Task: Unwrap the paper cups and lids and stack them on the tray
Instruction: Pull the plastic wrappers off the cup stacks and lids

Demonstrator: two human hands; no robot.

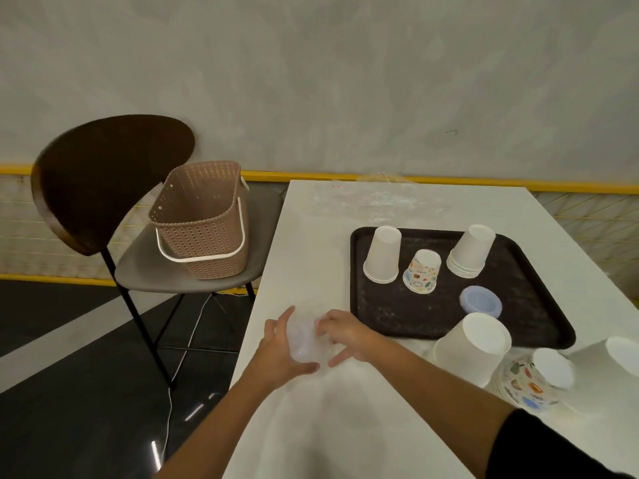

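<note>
AT THE TABLE: Both my hands meet on a wrapped pack (306, 344) of what look like clear lids, near the left edge of the white table (328, 426).

The pack sits directly between my palms, so neither hand has to reach. My left hand (280, 347) cups it from the left, thumb under the near end and fingers over the far end. My right hand (345, 335) closes on it from the right, fingers curled onto the top and apparently pinching the film, tho blur hides the exact pinch. Neither hand is spread wide; both are clamped on the pack. Its long axis can't be read thru the clear plastic.

The relation that counts is that the tray (390, 312) lies to my right and a bit further away, just beside my right hand, so that hand is the nearer for the drop-off. On the tray are two white cup stacks (382, 254) (470, 250), a printed cup (422, 271) between them, and a bluish lid stack (480, 303) at the near side, probably the spot for these lids once the film is off.

Off the tray, near its right front corner, are more cups (470, 350), incl. a printed stack (529, 385).
</note>
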